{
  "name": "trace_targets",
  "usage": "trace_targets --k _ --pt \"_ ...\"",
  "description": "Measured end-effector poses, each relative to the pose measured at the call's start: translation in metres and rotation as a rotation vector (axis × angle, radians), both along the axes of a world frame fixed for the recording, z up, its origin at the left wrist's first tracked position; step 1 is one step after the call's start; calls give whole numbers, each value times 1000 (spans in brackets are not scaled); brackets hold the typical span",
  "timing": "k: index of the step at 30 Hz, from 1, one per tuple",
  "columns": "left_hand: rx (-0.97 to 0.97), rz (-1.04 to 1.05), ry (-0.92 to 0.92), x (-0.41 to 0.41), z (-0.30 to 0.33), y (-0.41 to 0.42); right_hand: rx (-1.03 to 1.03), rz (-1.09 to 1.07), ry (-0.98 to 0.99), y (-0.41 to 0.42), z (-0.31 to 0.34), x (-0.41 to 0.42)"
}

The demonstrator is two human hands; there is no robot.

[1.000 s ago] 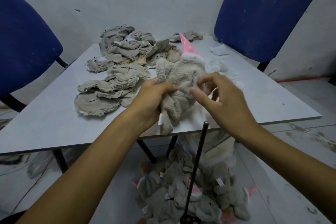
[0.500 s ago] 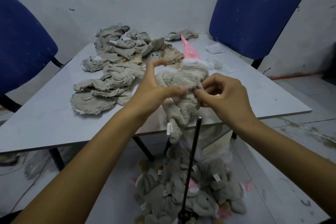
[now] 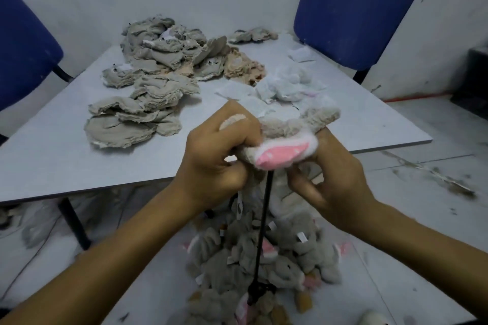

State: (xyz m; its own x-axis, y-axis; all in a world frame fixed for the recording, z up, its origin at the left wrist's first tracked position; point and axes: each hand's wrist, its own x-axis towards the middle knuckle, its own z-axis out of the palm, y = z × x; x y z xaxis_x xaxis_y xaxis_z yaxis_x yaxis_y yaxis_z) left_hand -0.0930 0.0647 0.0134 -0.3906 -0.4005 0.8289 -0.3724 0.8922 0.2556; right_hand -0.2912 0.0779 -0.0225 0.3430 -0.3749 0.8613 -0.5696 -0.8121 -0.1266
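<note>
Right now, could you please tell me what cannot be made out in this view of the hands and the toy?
All in the head view:
- Plush toy: its body, hidden by the left hand and right hand gripping it.
- Black rod: its top, hidden behind the toy.
- Rod's base: mostly buried in the floor pile.
- Right hand's fingers: motion-blurred.

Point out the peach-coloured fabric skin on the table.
The peach skin between the grey heap and the white pieces; the others are grey or white.
</note>
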Motion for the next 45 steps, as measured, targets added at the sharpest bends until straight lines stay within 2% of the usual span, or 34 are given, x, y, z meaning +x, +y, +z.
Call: trace_targets --k 2,5,7,10,14,18,20,21,24,26,28,30,32,35,38,40,43,45 --pt "-112 51 -90 3 -7 4 -60 18 11 1 -2 5" --pt "-175 54 -209 7 -21 5 -61 72 16 -1 -9 7" --pt "-125 62 -231 8 -30 5 4 79 67 -2 -21 5" --pt "24 113 -164 7 -44 6 121 73 233 -5 -47 1" --pt "95 158 -170 4 -55 10 256 109 202 -6 -62 4" --pt "181 42 -147 6 -50 6 232 133 228 -6 -60 5" --pt "294 -64 -73 6 -51 6 297 117 280 -4 -64 0" --pt "403 -120 -16 5 -52 8 394 126 236 -3 -65 -4" --pt "633 -223 3 4 -55 10 672 99 -208 -6 -57 -16" --pt "664 -187 -34 4 -55 12 510 21 -247 -7 -35 -24" --pt "610 -112 -10 -2 -51 15 364 16 -115 -14 -17 -36" --pt "524 -68 72 -9 -41 15 302 6 123 -18 -7 -41" --pt "448 -44 65 -12 -33 10 203 3 314 -16 -10 -36" --pt "490 -58 -64 -4 -41 8 312 53 406 -5 -25 -18" --pt "538 -20 -153 5 -56 9 388 78 391 0 -25 -11" --pt "559 -33 -127 5 -54 11 433 90 344 5 -19 -10" --pt "628 -61 130 5 -40 12 511 88 29 4 -5 -14" --pt "729 -77 196 12 -31 10 512 136 -162 1 12 -14"
